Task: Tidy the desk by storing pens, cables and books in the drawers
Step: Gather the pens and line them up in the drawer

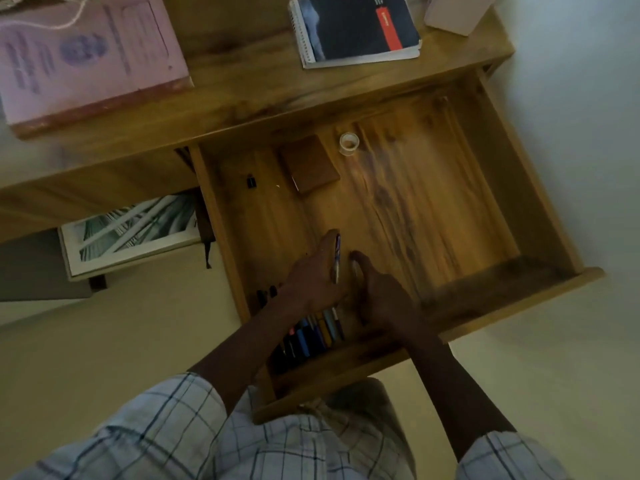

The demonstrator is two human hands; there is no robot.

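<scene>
The wooden drawer (pixel 478 188) stands pulled wide out from the desk. Both my hands are inside its near left part. My left hand (pixel 313 271) holds a blue and white pen (pixel 337 256) along its fingers. My right hand (pixel 381 296) lies beside it with a pale pen (pixel 356 271) under its fingers; the grip is hard to make out. Several pens (pixel 311 336) lie in a row under my wrists at the drawer's front. On the desk top a pink book (pixel 86 60) lies at the left and a dark spiral notebook (pixel 356 29) at the back.
Deeper in the drawer lie a brown wallet-like case (pixel 310 164), a roll of clear tape (pixel 349 143) and a small black clip (pixel 251 182). A white cord (pixel 69 19) lies over the pink book. A pale box (pixel 457 12) stands at the desk's right corner. A picture book (pixel 135 226) sits below the desk.
</scene>
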